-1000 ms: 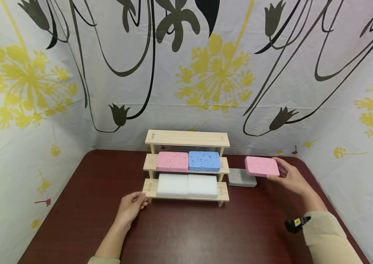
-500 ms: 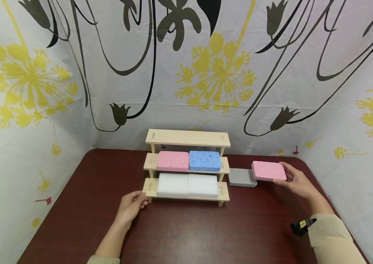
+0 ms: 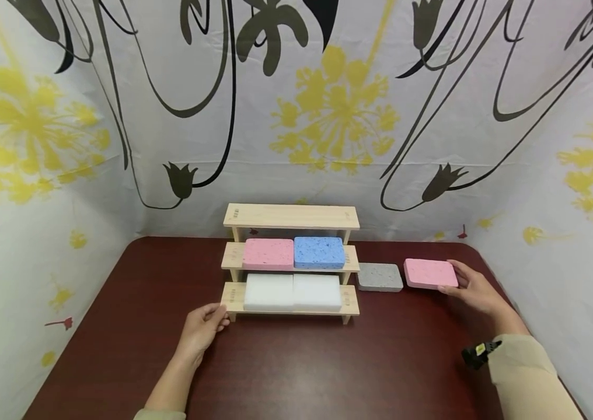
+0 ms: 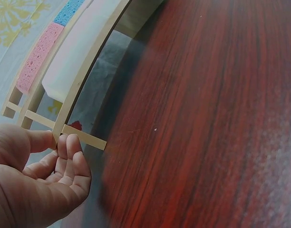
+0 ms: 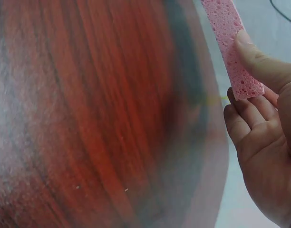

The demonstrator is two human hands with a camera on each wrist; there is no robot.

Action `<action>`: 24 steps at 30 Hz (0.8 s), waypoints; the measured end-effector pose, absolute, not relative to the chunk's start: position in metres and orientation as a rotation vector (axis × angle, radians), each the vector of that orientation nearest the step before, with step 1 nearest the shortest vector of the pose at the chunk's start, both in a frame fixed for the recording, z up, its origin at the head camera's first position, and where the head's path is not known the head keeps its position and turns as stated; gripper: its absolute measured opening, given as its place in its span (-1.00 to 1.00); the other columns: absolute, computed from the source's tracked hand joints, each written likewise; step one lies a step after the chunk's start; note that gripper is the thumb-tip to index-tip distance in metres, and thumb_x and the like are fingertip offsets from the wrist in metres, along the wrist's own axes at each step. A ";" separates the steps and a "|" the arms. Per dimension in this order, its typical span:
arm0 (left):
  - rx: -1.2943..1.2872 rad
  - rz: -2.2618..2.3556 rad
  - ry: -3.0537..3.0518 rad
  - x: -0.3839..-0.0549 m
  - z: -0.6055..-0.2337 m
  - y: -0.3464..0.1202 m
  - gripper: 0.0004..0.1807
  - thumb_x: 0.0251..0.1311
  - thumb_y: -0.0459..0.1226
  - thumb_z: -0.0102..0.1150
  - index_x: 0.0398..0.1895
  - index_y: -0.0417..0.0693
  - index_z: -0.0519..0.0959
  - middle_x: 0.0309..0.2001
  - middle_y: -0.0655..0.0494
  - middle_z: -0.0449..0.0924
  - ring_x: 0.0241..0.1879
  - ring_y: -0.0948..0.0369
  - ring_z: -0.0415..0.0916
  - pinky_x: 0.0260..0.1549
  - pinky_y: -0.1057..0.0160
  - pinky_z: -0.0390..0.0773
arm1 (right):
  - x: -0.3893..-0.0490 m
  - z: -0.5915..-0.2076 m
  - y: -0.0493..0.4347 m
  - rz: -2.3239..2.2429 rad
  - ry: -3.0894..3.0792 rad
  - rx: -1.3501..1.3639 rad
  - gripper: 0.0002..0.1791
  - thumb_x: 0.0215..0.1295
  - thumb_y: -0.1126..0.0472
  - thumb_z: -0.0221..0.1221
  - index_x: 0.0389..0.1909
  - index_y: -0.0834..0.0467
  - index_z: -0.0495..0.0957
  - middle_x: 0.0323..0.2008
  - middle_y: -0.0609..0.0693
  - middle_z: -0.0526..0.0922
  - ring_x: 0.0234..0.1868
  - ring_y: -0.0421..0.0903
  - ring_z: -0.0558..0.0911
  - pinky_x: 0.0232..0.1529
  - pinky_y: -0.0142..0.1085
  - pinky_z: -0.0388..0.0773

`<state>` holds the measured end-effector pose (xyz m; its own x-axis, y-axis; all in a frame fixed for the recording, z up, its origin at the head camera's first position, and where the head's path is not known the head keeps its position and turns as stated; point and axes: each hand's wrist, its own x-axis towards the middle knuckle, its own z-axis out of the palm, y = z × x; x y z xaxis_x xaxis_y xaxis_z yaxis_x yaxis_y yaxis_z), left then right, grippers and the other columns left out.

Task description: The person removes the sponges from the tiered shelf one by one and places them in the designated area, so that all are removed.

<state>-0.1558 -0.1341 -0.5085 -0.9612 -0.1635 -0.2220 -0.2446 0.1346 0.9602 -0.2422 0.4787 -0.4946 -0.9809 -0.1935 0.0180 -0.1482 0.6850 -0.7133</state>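
My right hand (image 3: 477,294) pinches a pink sponge (image 3: 429,273) by its right end, thumb in front and fingers behind. In the right wrist view the sponge's porous edge (image 5: 231,52) shows between thumb and fingers. Just left of it a grey sponge (image 3: 379,277) lies flat on the table. With thumb and curled fingers my left hand (image 3: 201,332) grips the left end of the lowest step of a three-step wooden rack (image 3: 291,216). Two white sponges (image 3: 268,291) lie side by side on that step. On the middle step another pink sponge (image 3: 268,253) adjoins a blue sponge (image 3: 320,252).
The rack stands near the back of a dark red wood-grain table (image 3: 296,373). Behind and beside the table hangs a white cloth (image 3: 254,134) with yellow and dark flower prints. The top step carries no sponge.
My right hand has moved right and lower with the pink sponge, from overlapping the grey sponge to just right of it. My left hand has kept its grip on the rack.
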 end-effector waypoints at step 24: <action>-0.426 1.997 2.310 -0.157 -0.509 -0.135 -0.61 0.49 -0.34 0.09 0.15 -0.56 0.48 -0.17 -0.23 0.66 -0.30 0.22 0.62 -0.31 0.35 0.65 | -0.249 -0.509 0.483 -1.222 2.726 -0.211 -0.04 0.33 0.25 0.34 0.49 0.55 -0.05 0.43 0.58 0.05 0.40 0.41 0.17 -0.04 -0.76 0.33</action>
